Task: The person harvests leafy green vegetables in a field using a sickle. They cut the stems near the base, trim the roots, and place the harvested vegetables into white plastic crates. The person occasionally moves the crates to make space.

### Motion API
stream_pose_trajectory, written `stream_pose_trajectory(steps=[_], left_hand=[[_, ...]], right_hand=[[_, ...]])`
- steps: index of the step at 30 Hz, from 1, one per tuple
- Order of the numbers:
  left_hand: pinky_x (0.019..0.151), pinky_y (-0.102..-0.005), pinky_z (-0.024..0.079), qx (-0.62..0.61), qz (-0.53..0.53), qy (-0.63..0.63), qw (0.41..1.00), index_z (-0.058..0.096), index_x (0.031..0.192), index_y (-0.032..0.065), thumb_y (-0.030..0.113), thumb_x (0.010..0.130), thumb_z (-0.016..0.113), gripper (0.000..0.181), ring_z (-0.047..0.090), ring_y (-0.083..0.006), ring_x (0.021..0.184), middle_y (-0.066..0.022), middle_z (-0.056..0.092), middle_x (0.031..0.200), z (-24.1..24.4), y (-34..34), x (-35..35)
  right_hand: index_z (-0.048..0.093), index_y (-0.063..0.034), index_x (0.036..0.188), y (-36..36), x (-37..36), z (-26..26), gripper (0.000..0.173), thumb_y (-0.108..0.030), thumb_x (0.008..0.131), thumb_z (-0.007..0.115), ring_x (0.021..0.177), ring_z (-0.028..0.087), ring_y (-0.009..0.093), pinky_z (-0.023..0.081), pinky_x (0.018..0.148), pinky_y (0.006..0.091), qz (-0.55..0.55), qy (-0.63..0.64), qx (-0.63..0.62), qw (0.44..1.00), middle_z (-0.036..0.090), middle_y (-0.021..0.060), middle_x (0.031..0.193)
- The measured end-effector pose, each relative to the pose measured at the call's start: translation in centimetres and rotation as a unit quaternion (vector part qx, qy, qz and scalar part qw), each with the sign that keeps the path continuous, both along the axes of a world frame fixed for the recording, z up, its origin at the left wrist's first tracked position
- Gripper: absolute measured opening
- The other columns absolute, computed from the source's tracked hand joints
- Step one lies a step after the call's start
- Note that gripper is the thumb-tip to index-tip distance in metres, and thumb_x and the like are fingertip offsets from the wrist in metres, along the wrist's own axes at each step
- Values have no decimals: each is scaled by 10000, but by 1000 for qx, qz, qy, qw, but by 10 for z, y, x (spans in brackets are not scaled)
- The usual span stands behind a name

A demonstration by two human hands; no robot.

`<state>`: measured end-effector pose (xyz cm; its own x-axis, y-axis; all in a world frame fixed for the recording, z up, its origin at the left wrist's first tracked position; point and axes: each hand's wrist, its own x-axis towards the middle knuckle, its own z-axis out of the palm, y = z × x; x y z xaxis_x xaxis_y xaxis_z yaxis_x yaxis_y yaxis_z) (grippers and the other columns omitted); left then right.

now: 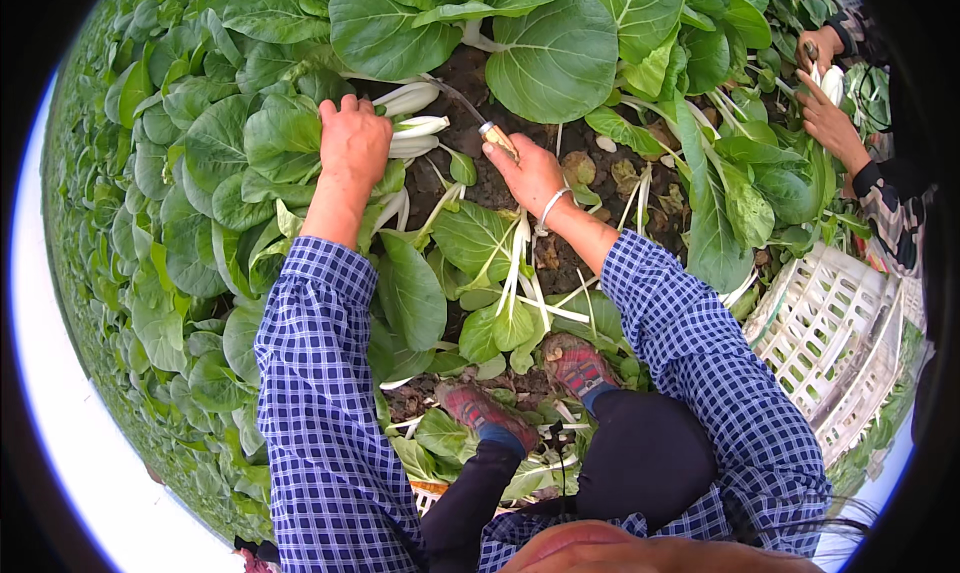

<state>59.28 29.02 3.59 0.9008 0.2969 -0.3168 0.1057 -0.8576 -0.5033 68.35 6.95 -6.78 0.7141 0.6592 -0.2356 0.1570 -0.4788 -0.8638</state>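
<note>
My left hand [355,139] is closed over the leaf side of several leafy greens like bok choy; their white stalk bases [417,127] stick out to the right of my fingers. My right hand [529,169] grips the wooden handle of a small sickle [498,138]. Its thin curved blade points up and left, with the tip near the base of the uppermost white stalk. Where my left fingers press on the plants is partly hidden. Broad green leaves [551,55] of standing plants rise just above the blade.
Cut leaves and white stalks [517,262] litter the dark soil before my shoes [487,415]. Dense greens [180,228] fill the left side. At the right lies a white slatted plastic crate [829,340]. Above it, another person's hands [832,127] hold a white-stalked plant and a tool.
</note>
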Motion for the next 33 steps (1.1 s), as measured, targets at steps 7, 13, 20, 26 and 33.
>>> stream_pose_trajectory(steps=[7,13,20,26,33], left_hand=[[801,-425,416,-17,-12,-31,999,717,879,161,150,769,633,139,567,-231,980,-47,647,994,-6,1,-7],[792,-397,402,-27,-62,-44,997,687,934,167,134,805,594,163,565,-230,946,-53,630,939,-2,-4,-16],[788,-372,392,5,-146,-22,989,657,1085,194,117,836,576,273,553,-214,882,-46,603,868,37,-9,-23],[834,-373,404,80,-169,28,982,651,1118,173,170,852,569,278,577,-190,933,-12,649,907,25,12,10],[870,-476,398,88,-99,66,989,599,1232,221,245,904,581,329,606,-197,1022,37,662,1109,-10,60,40]], right_hand=[[605,-26,944,15,27,5,461,-485,931,562,790,643,399,492,705,479,77,-60,-100,990,668,198,825],[635,24,975,28,37,3,514,-482,921,566,815,646,383,488,755,436,87,54,-91,991,664,221,847],[632,40,945,10,34,22,517,-473,925,574,781,643,396,488,731,446,90,18,-78,993,657,228,804],[573,9,970,41,15,24,474,-464,941,554,818,639,442,486,727,514,45,-27,-68,996,654,260,819],[569,22,980,61,7,7,492,-468,945,537,857,631,473,492,767,524,39,11,-85,996,654,296,869]])
